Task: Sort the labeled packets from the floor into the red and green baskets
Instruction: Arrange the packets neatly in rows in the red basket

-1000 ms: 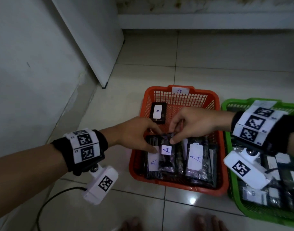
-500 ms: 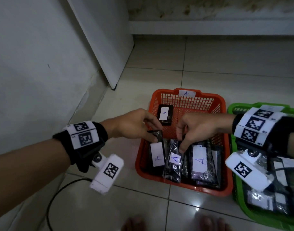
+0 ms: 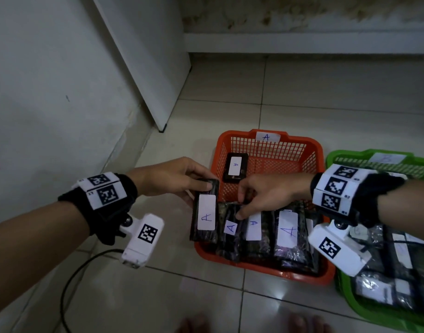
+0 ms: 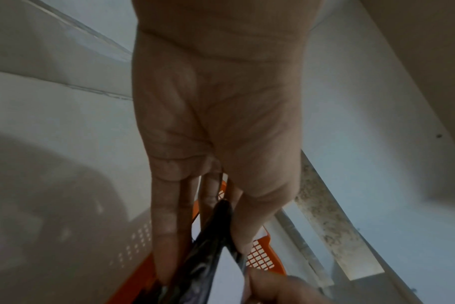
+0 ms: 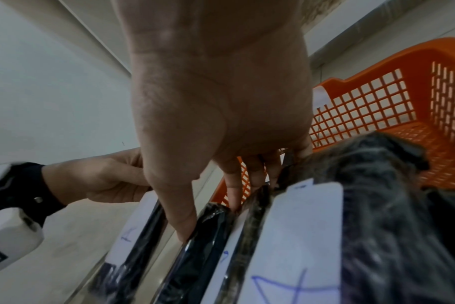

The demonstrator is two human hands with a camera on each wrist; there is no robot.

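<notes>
Head view | left hand [image 3: 175, 177] pinches A packet [image 3: 205, 213] at its far end, over red basket [image 3: 314, 150] left rim | right hand [image 3: 266, 195] fingers pinch a packed packet [image 3: 232, 227], holding a gap | advice: slide it in upright, label facing up.

Black wrist straps [image 3: 103, 207] carry white marker tags (black-and-white squares) and white cameras [image 3: 142, 239].

The left hand [image 3: 172, 176] is lifting its A-labeled packet [image 3: 204, 213] out toward nine o'clock, over the red basket [image 3: 316, 150] rim.
</notes>
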